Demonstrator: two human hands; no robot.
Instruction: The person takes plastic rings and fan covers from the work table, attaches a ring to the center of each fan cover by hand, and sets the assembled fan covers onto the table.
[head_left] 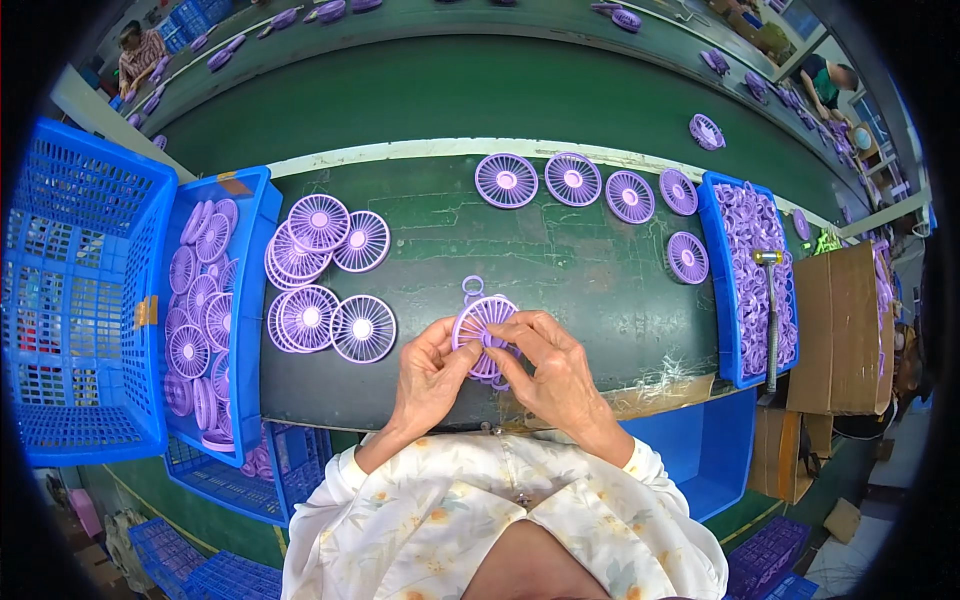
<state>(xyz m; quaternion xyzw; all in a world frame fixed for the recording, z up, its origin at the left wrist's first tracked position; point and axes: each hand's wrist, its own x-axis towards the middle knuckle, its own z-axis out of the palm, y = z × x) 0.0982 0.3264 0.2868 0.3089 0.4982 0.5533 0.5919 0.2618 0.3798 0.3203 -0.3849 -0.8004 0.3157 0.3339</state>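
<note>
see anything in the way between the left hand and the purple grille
Nothing visible does: the left hand touches the purple grille directly. A small purple ring lies just past the grille's far edge, not between them.

Lilac plastic, smooth with a soft sheen, forms the spoked disc (483, 312) at front centre; the hubs of the loose discs (361, 328) to its left catch bright glare. The worktop (430, 225) is dark green and smooth-faced — scuffed and scratched, low in gloss. Clear film (672, 374) near its front edge looks crinkled and shiny. Beside it, the blue bin (726, 300) is semi-gloss moulded plastic, and the hammer's shaft (772, 335) looks like grey metal. The box (838, 330) is matt brown cardboard. The floral blouse (400, 500) is soft, creased cloth.
</note>
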